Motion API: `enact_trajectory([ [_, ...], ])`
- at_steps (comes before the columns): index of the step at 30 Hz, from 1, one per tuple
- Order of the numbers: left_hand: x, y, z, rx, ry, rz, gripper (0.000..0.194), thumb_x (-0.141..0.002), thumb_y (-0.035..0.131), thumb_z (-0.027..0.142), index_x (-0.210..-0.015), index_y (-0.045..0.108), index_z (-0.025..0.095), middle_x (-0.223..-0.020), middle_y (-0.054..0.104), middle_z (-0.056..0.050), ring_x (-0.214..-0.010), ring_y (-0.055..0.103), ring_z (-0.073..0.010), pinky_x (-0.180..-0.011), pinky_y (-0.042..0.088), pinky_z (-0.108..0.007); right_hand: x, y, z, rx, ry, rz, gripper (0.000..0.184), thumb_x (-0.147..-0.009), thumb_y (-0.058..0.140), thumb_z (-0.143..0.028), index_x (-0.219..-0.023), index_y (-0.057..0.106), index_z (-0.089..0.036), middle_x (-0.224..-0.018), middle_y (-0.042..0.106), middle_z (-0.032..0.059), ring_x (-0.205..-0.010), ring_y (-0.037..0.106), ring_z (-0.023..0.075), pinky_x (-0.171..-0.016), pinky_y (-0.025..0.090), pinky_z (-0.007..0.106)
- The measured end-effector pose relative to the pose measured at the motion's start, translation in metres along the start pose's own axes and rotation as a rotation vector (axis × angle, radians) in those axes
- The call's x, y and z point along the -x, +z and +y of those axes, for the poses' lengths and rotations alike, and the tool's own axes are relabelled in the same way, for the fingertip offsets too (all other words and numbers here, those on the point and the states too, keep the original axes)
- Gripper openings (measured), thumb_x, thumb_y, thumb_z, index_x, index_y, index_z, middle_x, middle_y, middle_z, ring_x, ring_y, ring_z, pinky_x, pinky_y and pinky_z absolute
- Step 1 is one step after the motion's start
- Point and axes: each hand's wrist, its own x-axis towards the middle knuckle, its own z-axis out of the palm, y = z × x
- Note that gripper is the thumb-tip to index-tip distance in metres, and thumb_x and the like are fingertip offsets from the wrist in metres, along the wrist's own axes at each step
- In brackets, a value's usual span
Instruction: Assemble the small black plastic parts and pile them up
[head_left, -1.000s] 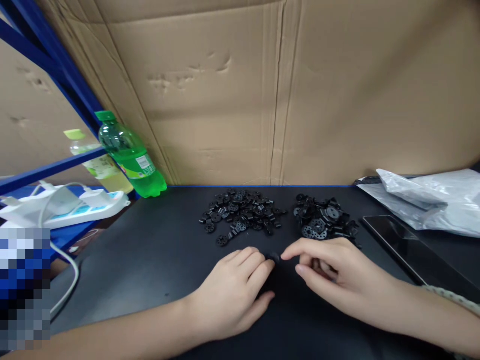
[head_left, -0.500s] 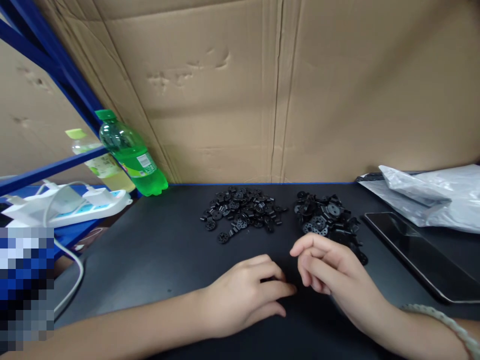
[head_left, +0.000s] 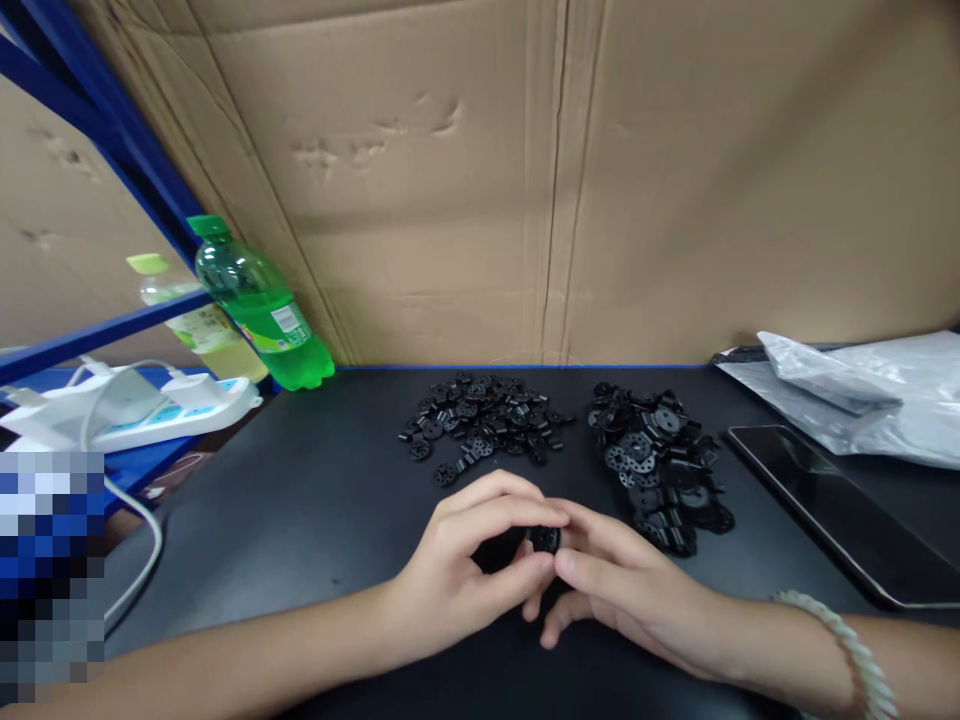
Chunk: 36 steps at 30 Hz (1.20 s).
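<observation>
My left hand (head_left: 469, 565) and my right hand (head_left: 615, 590) meet above the black table (head_left: 300, 520), near its front. Their fingertips pinch one small black round part (head_left: 545, 539) between them. Just beyond the hands lie two heaps of small black plastic parts: the left heap (head_left: 484, 425) of small discs and clips, and the right heap (head_left: 656, 465) of larger perforated discs. A pale bead bracelet (head_left: 847, 645) circles my right wrist.
A dark phone (head_left: 832, 510) lies flat at the right, with a grey plastic bag (head_left: 855, 400) behind it. A green bottle (head_left: 259, 305) leans at the back left beside a white power strip (head_left: 142, 415) and its cable. A cardboard wall (head_left: 525, 180) closes the back.
My right hand pulled back from the right heap and swung left. Both hands have come together and now pinch a small black part between their fingertips.
</observation>
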Motion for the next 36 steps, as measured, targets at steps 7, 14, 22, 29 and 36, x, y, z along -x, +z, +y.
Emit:
enact_trajectory([
  [7,0.001,-0.001,-0.003,-0.002,0.000,-0.063,0.031,-0.078,0.079,0.011,-0.108,0.074,0.013,-0.104,0.075,-0.015,-0.089,0.072,-0.0227,-0.080,0.059,-0.030,-0.001,-0.001,-0.003,-0.001,0.012,-0.019,0.039,-0.088,0.071,-0.034,-0.122,0.060,-0.020,-0.102,0.062,0.0046,-0.083,0.066,0.0147,-0.076,0.057,0.033],
  [14,0.004,0.000,-0.001,0.021,-0.059,-0.018,0.028,-0.073,0.083,0.012,-0.100,0.078,0.015,-0.092,0.078,-0.012,-0.072,0.072,-0.0180,-0.067,0.060,-0.025,-0.001,-0.003,0.000,0.001,0.047,-0.053,0.035,-0.090,0.068,-0.035,-0.120,0.060,-0.020,-0.102,0.060,0.0041,-0.081,0.068,0.0153,-0.079,0.055,0.036],
  [22,0.006,0.012,0.002,0.292,-0.410,0.070,0.027,-0.065,0.087,0.009,-0.089,0.082,0.022,-0.091,0.079,-0.006,-0.077,0.074,-0.0165,-0.071,0.062,-0.021,-0.004,-0.004,0.001,-0.035,0.068,-0.106,0.034,-0.087,0.067,-0.044,-0.106,0.059,-0.017,-0.090,0.057,0.0015,-0.067,0.055,0.0112,-0.065,0.043,0.029],
  [29,0.006,0.016,-0.004,0.484,-0.545,0.132,0.019,-0.070,0.083,0.013,-0.088,0.081,0.018,-0.090,0.075,-0.005,-0.069,0.073,-0.0152,-0.067,0.061,-0.024,-0.006,-0.002,-0.005,-0.129,0.146,-0.068,0.025,-0.078,0.064,-0.027,-0.099,0.056,-0.017,-0.072,0.050,-0.0041,-0.058,0.045,0.0098,-0.060,0.035,0.028],
  [36,0.004,0.009,-0.007,0.559,-0.606,0.245,0.010,-0.082,0.076,0.019,-0.091,0.075,0.015,-0.081,0.075,-0.004,-0.065,0.068,-0.0110,-0.068,0.055,-0.022,-0.007,-0.003,-0.005,-0.096,0.116,-0.011,0.036,-0.077,0.062,-0.017,-0.113,0.057,-0.020,-0.095,0.056,0.0021,-0.072,0.058,0.0133,-0.071,0.046,0.035],
])
